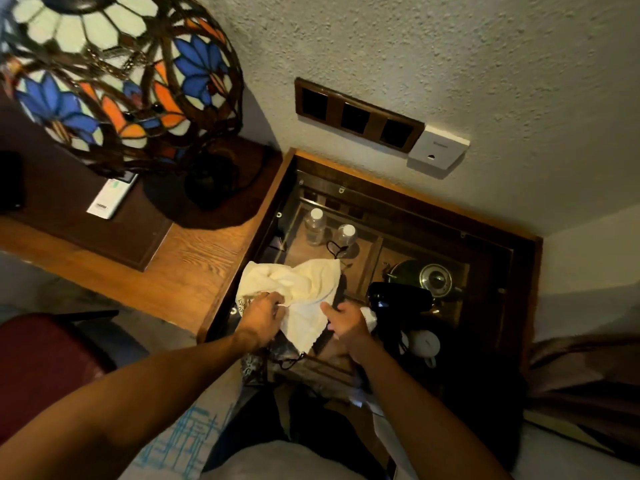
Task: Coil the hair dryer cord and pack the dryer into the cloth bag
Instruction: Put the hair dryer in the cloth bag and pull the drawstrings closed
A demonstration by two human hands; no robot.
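A cream cloth bag (304, 292) with a black drawstring hangs crumpled over the glass-topped side table (398, 202). My left hand (261, 315) pinches its left edge near some printed lettering. On the right edge, my right hand (346, 323) grips the cloth. The black hair dryer (398, 299) lies on the glass just right of my right hand, apart from the bag. Its cord runs down into shadow below the dryer and I cannot follow it.
Under the glass stand two water bottles (315, 225), a kettle (426, 278) and a white cup (424, 342). A stained-glass lamp (114, 81) and a remote (110, 197) sit on the desk at left. A wall socket panel (358, 116) is behind the table. A red chair (45, 358) stands lower left.
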